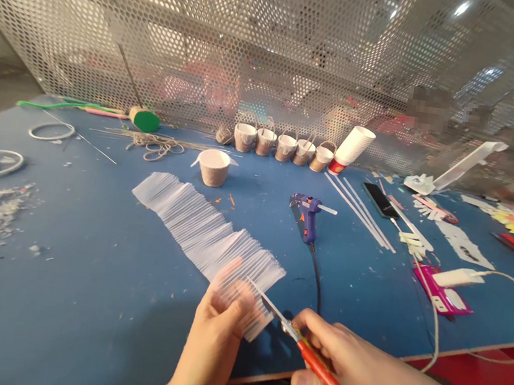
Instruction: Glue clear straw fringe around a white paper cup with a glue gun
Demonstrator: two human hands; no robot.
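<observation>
**Desk:** What do your hands have at this moment?

**Caption:** Your left hand [216, 328] pinches the near end of a long translucent white sheet slit into a fine fringe [200, 232], thumb on top, lifting that end just off the blue work surface [85, 296]. Your right hand [339, 359] is closed round red-handled scissors [308, 348], whose steel blades stand slightly parted at the sheet's near edge.

**Desk:** And where does the sheet lie?

**Caption:** It runs diagonally from your left grip towards a white paper cup [214, 167], flat on the surface for most of its length.

**Desk:** How far along does the cutting look?

**Caption:** By my reading, well on: nearly the whole strip you can see is already fringed, and only the piece under your fingers seems left. Five small twine-wrapped cup baskets [284, 144] stand in a row at the back beside a stack of white cups [354, 147]. A blue glue gun [307, 214] lies just beyond the sheet, untouched.
</observation>
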